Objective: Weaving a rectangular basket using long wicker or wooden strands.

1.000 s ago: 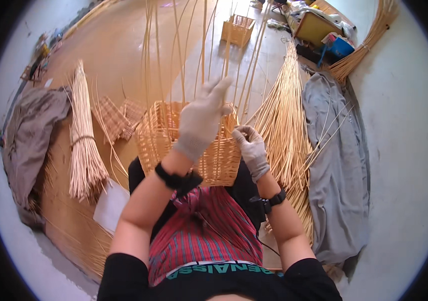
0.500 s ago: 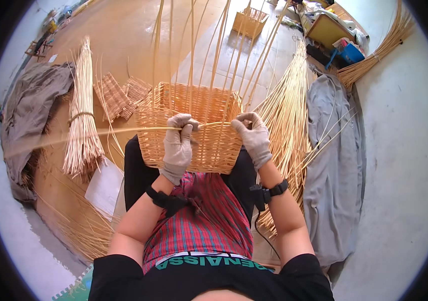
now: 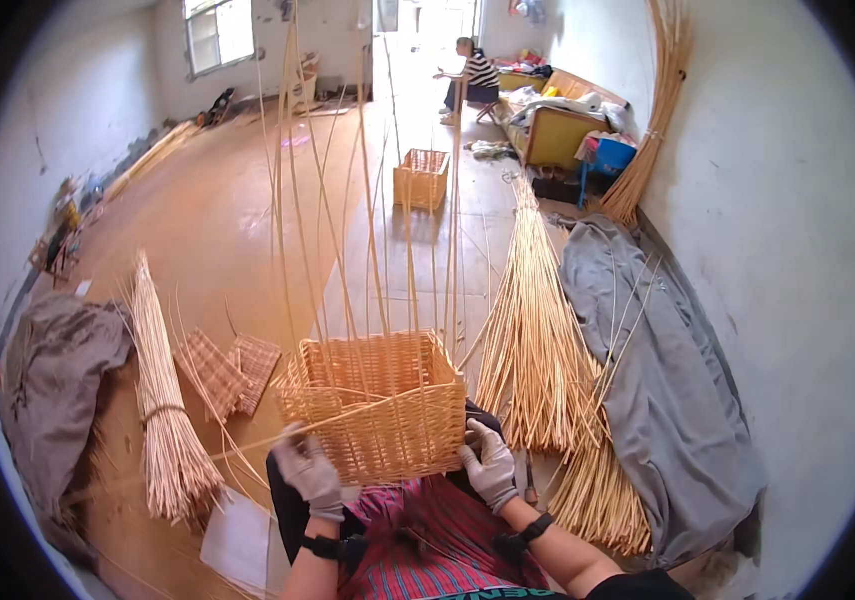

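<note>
Okay, basket: at 6 to 7 o'clock in the head view, over the lap, just beyond the red striped apron. Boxy, open mouth up, inside of the far wall showing. Golden tan, tight horizontal weave, near wall looks even. Tall thin stakes rise well past the rim, slightly bowed, unevenly spaced. Loose ends stick out at its 9 o'clock side. One long strand slants across the upper near wall and runs out toward 8 o'clock, blurred at the far end.

Left hand, gloved, at the basket's 8 o'clock, close to the strand; blurred, can't tell if it's gripping. Right hand, also gloved, at 4 o'clock, fingers bent against the side edge; can't tell if that's a real hold.

Second basket, similar tan, on the floor at 12 o'clock. Stick bundle at 9, wider bundle at 2, grey cloth beside it at 3.
</note>
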Available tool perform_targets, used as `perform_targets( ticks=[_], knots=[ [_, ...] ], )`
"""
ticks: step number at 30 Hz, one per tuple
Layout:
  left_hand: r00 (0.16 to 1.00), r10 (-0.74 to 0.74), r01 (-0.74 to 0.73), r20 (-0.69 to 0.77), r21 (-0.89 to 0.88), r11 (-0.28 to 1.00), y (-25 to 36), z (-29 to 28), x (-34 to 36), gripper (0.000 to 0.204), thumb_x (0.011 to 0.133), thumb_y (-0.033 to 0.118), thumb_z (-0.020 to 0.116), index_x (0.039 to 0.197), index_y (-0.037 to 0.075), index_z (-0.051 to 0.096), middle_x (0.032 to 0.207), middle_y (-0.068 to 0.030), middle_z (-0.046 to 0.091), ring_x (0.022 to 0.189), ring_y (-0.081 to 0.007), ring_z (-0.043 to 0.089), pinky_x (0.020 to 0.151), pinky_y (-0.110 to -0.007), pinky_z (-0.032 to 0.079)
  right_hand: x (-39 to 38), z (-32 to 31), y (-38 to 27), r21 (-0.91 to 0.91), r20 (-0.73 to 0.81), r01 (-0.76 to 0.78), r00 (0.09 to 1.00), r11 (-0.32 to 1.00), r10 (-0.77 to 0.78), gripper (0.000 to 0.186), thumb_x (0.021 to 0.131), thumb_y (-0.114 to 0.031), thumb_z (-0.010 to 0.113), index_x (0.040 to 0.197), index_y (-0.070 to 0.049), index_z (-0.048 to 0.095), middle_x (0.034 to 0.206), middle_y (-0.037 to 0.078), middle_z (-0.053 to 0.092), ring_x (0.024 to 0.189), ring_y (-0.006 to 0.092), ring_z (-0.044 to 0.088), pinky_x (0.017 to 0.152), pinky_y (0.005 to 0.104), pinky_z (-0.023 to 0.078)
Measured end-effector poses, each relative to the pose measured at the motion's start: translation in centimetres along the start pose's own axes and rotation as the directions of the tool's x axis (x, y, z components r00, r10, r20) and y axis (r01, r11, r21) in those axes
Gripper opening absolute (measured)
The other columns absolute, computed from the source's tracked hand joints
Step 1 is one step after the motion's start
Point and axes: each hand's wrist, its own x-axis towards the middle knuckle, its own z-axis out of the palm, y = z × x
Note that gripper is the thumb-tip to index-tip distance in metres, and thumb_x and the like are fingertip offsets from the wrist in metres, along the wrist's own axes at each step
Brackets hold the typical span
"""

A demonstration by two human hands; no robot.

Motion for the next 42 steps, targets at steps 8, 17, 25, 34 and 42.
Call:
perform_targets(
  ticks=[8,17,25,34,42],
  knots=[
    [0.922,-0.287,0.202,0.259,0.309,0.929,-5.6,-5.2,-0.5,0.079,0.097,0.032,0.069,0.154,-0.007,0.03,0.157,-0.0253,0.039,0.148,-0.0358,0.033,0.121,-0.041,0.03,2.0,1.2,-3.1,-0.141,-0.113,-0.079,0.992,0.987,0.064,0.055,0.088,-0.007,0.072,0.139,0.0,0.052,0.131,0.018,0.06,0.12,0.0291,0.06,0.104,0.0346,0.048],
    [0.952,-0.16,0.229,0.26,-0.262,0.938,0.9,0.7,-3.1,0.049,0.098,0.019,0.071,0.141,0.007,0.052,0.103,-0.0068,0.066,0.095,-0.0157,0.066,0.08,-0.029,0.055,6.5,1.8,-9.3,-0.487,0.049,0.492,0.841,0.722,-0.539,0.036,0.089,-0.015,0.072,0.124,-0.009,0.068,0.106,0.012,0.069,0.099,0.0306,0.066,0.086,0.0419,0.053],
    [0.771,-0.385,0.591,0.508,-0.344,0.729,3.7,3.3,0.7,0.014,0.098,0.016,0.071,0.11,0.008,0.07,0.086,-0.0018,0.07,0.058,-0.0049,0.061,0.047,-0.02,0.048,4.3,2.8,-9.0,-0.379,0.496,0.544,0.802,0.749,-0.332,0.028,0.081,0.0,0.065,0.106,-0.009,0.073,0.087,0.011,0.069,0.083,0.0335,0.069,0.074,0.042,0.055],
    [0.736,-0.384,0.589,0.557,-0.246,0.77,3.2,3.0,1.1,0.012,0.098,0.016,0.071,0.107,0.008,0.068,0.084,-0.0019,0.07,0.059,-0.0062,0.062,0.049,-0.021,0.049,13.2,5.6,-12.4,-0.008,0.69,-0.114,0.718,0.993,0.088,0.066,0.1,-0.007,0.057,0.16,-0.008,0.029,0.127,0.022,0.067,0.08,0.0242,0.072,0.074,0.0331,0.059],
    [0.831,-0.266,0.322,0.489,-0.033,0.946,4.3,3.8,2.0,0.008,0.098,0.012,0.068,0.103,0.007,0.066,0.085,-0.0048,0.072,0.066,-0.012,0.066,0.055,-0.026,0.051,13.7,8.6,-9.3,-0.293,0.556,0.101,0.827,0.951,0.084,0.044,0.098,-0.023,0.06,0.139,-0.012,0.053,0.1,0.029,0.07,0.095,0.0471,0.068,0.082,0.052,0.054]
  ],
)
